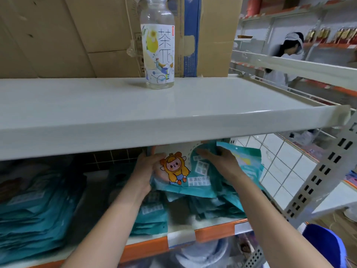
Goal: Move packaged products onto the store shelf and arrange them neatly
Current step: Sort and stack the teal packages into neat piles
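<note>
- Left hand point(147, 167): reaches under the upper shelf board and grips the left edge of a teal flat plastic packet with a yellow cartoon figure point(181, 175); fingers point(154, 158) are curled over the packet's front, with the thumb side hidden behind it.
- Right hand point(222, 161): lies on the upper right part of the same packet, fingers extended and laid nearly flat along its face, pressing rather than pinching.
- Held packet: tilted, raised above the lower white shelf with an orange front strip point(216, 230), and near the underside of the upper cream-white metal shelf board point(135, 113).
- Loose teal packets point(218, 206): lie in an untidy heap directly beneath the held packet; another teal packet point(249, 161) stands tilted just behind the right hand.
- Stacked teal packets point(34, 213): form a neater flat pile at the left end of the lower shelf; a smaller pile point(152, 217) sits between the two forearms.
- Clear plastic drink bottle with a white illustrated label point(158, 55): stands upright on the upper shelf board, in front of brown cardboard boxes point(67, 35).
- Second person in white clothing and cap point(286, 55): stands at neighbouring shelving at the upper right.
</note>
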